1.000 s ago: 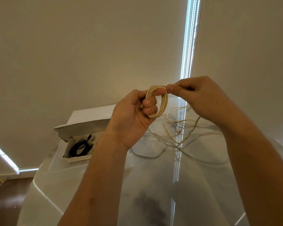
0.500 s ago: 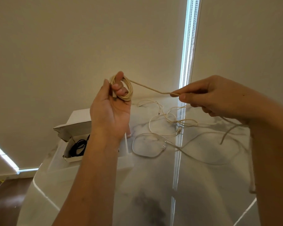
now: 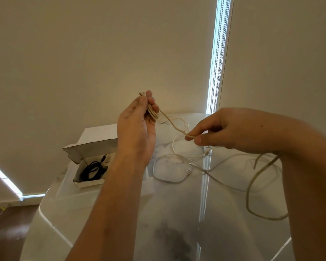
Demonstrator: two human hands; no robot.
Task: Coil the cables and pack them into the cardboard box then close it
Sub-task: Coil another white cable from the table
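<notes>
One glossy marbled desk [image 3: 177, 213] carries everything. A cardboard box [image 3: 90, 166] sits at its far left, lid up, with a coiled black cable [image 3: 93, 169] inside; the left forearm hides the box's right end. Loose white cables [image 3: 169, 166] sprawl mid-desk. The left hand [image 3: 135, 129], raised, has its fingers clamped on a small coil of beige cable [image 3: 174, 125]. The right hand [image 3: 233, 130] pinches that cable's free run, which then trails below the right wrist.

Bare left hand [image 3: 135, 127], right hand [image 3: 231, 130]; forearms unsleeved; no rings, watch.
</notes>
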